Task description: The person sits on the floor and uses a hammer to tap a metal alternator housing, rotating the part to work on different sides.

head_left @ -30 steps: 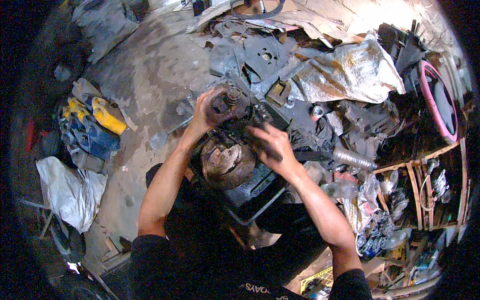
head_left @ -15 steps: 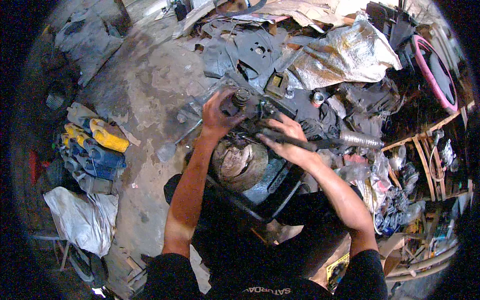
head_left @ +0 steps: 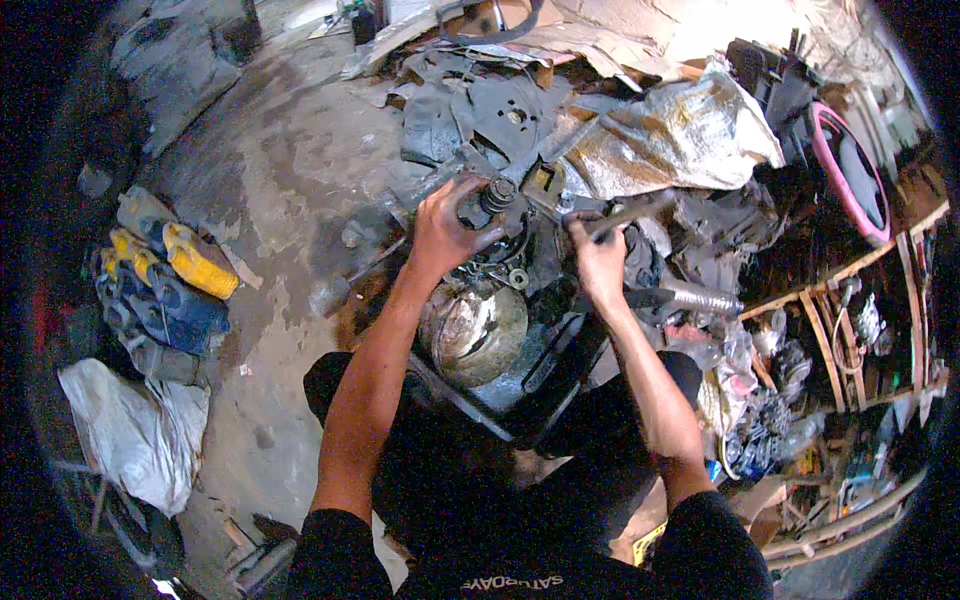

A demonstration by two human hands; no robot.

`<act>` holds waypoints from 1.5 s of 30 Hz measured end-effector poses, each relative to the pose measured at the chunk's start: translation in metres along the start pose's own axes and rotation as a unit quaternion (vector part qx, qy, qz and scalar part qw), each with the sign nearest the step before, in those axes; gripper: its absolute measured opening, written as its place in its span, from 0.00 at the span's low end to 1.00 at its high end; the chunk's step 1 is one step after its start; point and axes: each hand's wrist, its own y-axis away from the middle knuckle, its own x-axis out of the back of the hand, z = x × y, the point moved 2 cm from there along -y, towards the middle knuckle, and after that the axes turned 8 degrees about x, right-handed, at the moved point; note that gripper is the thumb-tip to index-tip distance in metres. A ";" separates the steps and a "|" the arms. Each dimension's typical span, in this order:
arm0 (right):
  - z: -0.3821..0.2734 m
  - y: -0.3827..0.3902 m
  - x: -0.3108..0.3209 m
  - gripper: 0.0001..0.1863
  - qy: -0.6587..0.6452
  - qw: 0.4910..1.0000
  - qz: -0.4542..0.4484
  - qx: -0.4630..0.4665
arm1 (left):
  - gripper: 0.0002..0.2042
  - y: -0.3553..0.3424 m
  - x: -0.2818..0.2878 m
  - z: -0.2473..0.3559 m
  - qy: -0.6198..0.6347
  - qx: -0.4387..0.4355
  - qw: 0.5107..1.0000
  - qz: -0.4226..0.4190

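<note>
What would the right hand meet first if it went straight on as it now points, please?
Probably the near edge of the crumpled silvery sheet, ahead of the right hand; the small shiny piece beside that edge might come first, as depth is unclear.

I receive a dim scene with uneven exposure. The strongest light falls at the upper right, overexposing the area beside the cardboard (head_left: 600, 48). Glare is present on the silver sheet (head_left: 690, 130); a smaller highlight shows on the dome (head_left: 478, 335). The clothing (head_left: 500, 490) drops to near-black, with visible speckle noise. I note motion blur on the bar (head_left: 640, 210) at the right fingers (head_left: 581, 236). Fisheye distortion bends the periphery; the corners vignette to black.
</note>
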 end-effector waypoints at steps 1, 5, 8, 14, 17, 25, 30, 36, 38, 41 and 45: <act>0.000 0.000 -0.001 0.17 -0.024 0.998 0.064 -0.008 | 0.26 0.001 0.001 0.002 -0.026 -0.011 0.999 0.022; -0.016 0.022 -0.027 0.21 0.005 0.996 -0.076 0.051 | 0.26 0.006 0.006 0.007 -0.083 -0.036 0.994 0.068; -0.001 0.013 -0.008 0.23 0.034 0.996 -0.075 -0.018 | 0.25 0.010 0.008 0.017 -0.077 -0.029 0.994 0.075; 0.036 0.017 -0.026 0.22 -0.070 0.997 0.001 0.038 | 0.26 0.011 0.000 0.006 -0.142 -0.065 0.983 0.100; 0.001 0.044 -0.023 0.11 -0.076 0.996 -0.032 0.016 | 0.27 0.013 0.000 0.005 -0.105 -0.083 0.986 0.099; -0.004 0.044 -0.025 0.12 -0.020 0.997 -0.042 0.064 | 0.27 0.005 -0.006 0.005 -0.083 -0.023 0.995 0.044; -0.021 0.024 -0.026 0.12 -0.050 0.989 0.033 0.136 | 0.25 0.010 -0.013 0.014 -0.082 0.004 0.990 0.110; -0.004 0.018 -0.022 0.26 -0.047 0.997 -0.016 0.055 | 0.24 0.012 -0.012 0.022 -0.089 -0.008 0.988 0.127; 0.000 0.021 -0.026 0.21 -0.046 0.995 0.045 0.082 | 0.23 0.012 -0.014 0.024 -0.088 -0.018 0.986 0.142; -0.003 0.029 -0.026 0.17 -0.014 0.994 -0.002 0.105 | 0.24 0.012 -0.008 0.019 -0.087 0.003 0.990 0.108; -0.021 0.007 -0.004 0.15 -0.091 0.995 0.038 0.010 | 0.24 0.013 -0.011 0.022 -0.115 -0.017 0.983 0.140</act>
